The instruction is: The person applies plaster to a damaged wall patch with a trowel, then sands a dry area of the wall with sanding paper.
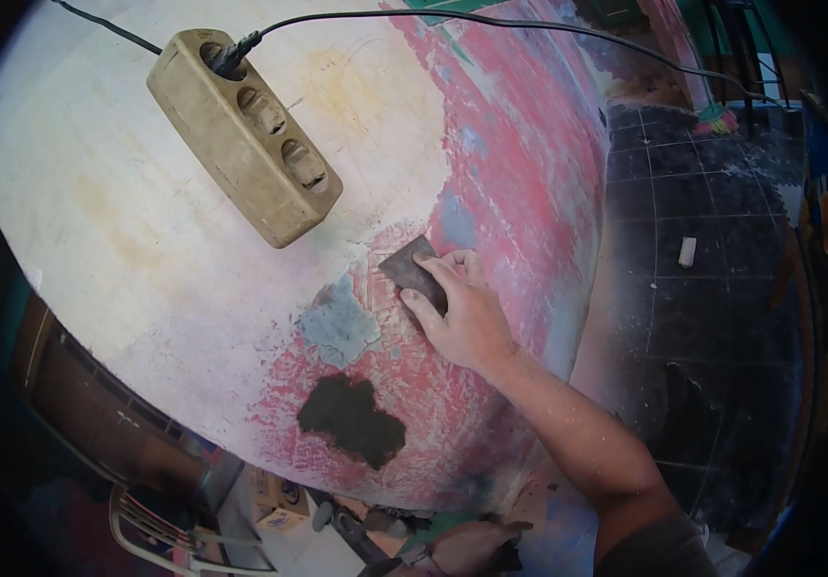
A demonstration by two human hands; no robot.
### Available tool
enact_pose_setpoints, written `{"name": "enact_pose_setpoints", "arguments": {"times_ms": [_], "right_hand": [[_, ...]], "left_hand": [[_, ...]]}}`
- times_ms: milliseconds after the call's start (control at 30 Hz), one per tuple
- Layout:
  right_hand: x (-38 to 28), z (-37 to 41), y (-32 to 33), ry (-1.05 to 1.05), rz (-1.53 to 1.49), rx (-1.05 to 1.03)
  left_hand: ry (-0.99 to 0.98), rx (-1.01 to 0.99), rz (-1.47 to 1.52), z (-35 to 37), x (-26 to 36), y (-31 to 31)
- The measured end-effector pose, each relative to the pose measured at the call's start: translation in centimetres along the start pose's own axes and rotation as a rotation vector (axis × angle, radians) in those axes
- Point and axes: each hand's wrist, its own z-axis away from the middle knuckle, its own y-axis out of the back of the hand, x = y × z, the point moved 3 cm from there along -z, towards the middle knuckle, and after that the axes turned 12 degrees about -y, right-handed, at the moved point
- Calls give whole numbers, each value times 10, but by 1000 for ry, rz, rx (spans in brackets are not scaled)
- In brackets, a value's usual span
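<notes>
My right hand (467, 313) pinches a dark, flat rectangular piece of sandpaper (414, 271) between thumb and fingers. It presses the piece against a large painted panel (337, 183), white on the left and worn to pink on the right. Just left of the hand, a patch of blue-grey (339, 325) shows through the paint. Below that lies a dark, ragged-edged patch (354, 421) ringed by scuffed pink. My left hand is out of view.
A beige power strip (246, 139) lies on the panel, with a black plug (233, 60) in its end socket and a cable (491, 21) running right. Dark floor tiles (673, 317) hold a small white block (687, 252). A chair (173, 539) and cardboard box (277, 498) stand at lower left.
</notes>
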Motion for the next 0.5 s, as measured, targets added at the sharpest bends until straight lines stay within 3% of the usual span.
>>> {"name": "enact_pose_setpoints", "arguments": {"times_ms": [167, 233, 333, 433, 500], "right_hand": [[-27, 7, -3, 20, 29, -34], [-32, 7, -5, 28, 28, -18], [-39, 5, -9, 61, 11, 13], [-52, 8, -11, 110, 16, -3], [-65, 14, -11, 139, 30, -38]], "left_hand": [[-137, -1, -118, 5, 21, -1], [-51, 30, -202, 16, 75, -5], [-794, -40, -919, 5, 26, 6], [-40, -101, -249, 0, -11, 12], [-274, -198, -690, 3, 27, 14]]}}
